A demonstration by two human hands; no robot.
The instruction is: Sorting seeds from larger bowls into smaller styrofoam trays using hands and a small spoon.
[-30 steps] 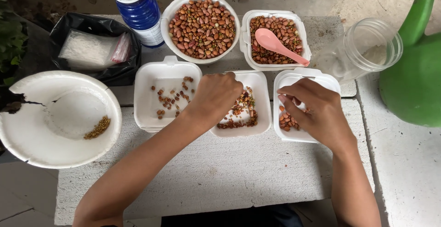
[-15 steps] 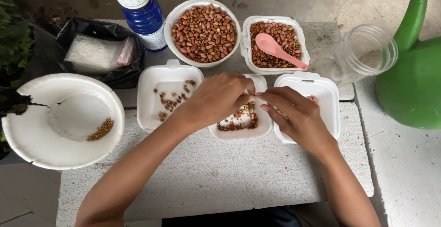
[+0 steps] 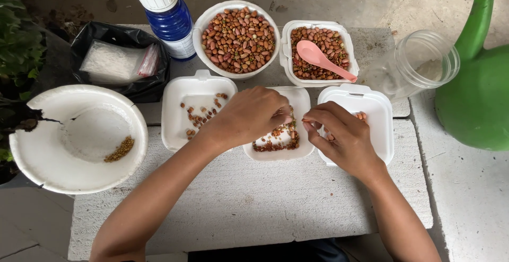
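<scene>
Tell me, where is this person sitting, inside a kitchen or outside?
Probably outside, in a yard or garden corner. The hands sort beans on a rough concrete slab, a green watering can stands on bare ground beside it, and plant leaves show at the left edge.

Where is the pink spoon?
The pink spoon lies in the square white tray of beans at the top, right of the round bowl, beyond both hands.

A rough grey concrete desk (image 3: 249, 198) carries three white foam trays (image 3: 183, 113), a round foam bowl of beans (image 3: 237, 39), a square tray with a pink spoon (image 3: 324, 59), a blue bottle (image 3: 169, 18), a clear plastic jar (image 3: 416, 66) and a black bag (image 3: 114, 63).
</scene>
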